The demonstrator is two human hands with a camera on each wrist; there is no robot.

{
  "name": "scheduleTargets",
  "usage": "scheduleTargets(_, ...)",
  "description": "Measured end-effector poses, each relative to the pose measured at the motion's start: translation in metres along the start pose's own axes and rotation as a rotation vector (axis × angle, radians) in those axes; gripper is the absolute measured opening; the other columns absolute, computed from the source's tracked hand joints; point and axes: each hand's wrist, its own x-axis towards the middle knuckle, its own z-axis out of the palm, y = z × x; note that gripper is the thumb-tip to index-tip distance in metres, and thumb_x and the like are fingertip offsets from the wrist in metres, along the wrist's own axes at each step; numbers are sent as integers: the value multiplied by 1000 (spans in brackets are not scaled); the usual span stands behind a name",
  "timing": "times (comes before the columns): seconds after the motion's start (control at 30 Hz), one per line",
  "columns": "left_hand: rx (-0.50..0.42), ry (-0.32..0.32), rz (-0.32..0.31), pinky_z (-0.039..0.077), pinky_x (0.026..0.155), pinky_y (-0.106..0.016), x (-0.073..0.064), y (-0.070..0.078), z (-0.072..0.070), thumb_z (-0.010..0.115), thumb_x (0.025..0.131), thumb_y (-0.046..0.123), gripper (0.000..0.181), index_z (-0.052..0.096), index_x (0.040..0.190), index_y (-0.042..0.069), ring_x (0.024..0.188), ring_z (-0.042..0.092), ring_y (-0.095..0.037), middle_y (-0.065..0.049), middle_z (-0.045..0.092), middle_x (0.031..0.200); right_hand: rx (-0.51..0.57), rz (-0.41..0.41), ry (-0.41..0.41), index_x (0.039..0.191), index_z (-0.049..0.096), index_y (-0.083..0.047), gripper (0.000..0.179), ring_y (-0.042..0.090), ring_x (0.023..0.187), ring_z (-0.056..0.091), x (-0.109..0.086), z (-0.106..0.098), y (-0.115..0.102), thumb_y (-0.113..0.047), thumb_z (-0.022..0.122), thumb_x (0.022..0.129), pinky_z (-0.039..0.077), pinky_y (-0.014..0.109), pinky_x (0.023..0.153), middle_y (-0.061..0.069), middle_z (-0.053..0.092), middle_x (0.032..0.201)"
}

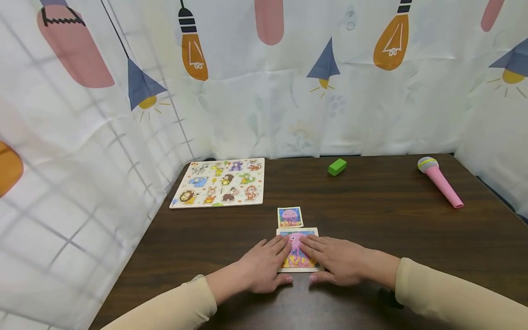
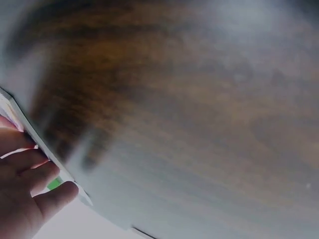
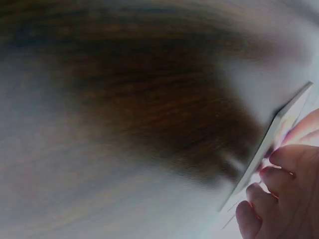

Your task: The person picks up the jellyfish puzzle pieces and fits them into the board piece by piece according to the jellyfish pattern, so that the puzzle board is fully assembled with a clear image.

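Note:
A small puzzle board with a pale rim and a pink jellyfish picture lies on the table in front of me. My left hand rests on its left side, fingers extended over the picture and thumb by the near edge. From the other side my right hand lies on the board's right part, its fingertips close to the left hand's. Just beyond the board is a small card with a matching jellyfish. Both wrist views show fingers along the thin board; the fingers cover part of the picture.
On the dark wooden table, a larger animal puzzle board lies at the back left. A green block sits at the back, and a pink toy microphone lies at the back right. A patterned curtain hangs behind the table.

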Motion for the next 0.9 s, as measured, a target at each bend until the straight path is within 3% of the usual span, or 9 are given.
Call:
scheduleTargets(0.23,-60,14,39,36,121,-43,2,-4,-1,49,103,56,73,40,157,8,154,34,-24,-9,36,166,-27,-12,-5,161,31,-11,85,27,155,32,-1,0,-1,-69,38,100,35,46,121,5,28,170)
scheduleTargets(0.5,-50,90,97,38,120,-37,9,-11,-4,53,103,50,66,49,151,4,145,47,-26,-12,50,155,71,21,-23,161,33,-14,81,26,156,30,2,-4,2,-67,43,100,35,48,121,2,28,170)
scheduleTargets(0.67,-52,73,93,39,119,-38,9,-11,-5,52,104,50,66,49,151,5,145,47,-27,-12,49,156,80,12,-22,160,35,-13,80,26,156,31,3,-4,2,-65,43,100,35,48,121,3,30,169)
scheduleTargets(0.9,-196,77,41,38,119,-45,8,-16,-7,53,104,48,68,41,157,7,150,39,-32,-16,37,164,116,-7,60,158,39,-11,72,29,153,36,3,-10,9,-58,42,105,38,50,119,7,37,166)
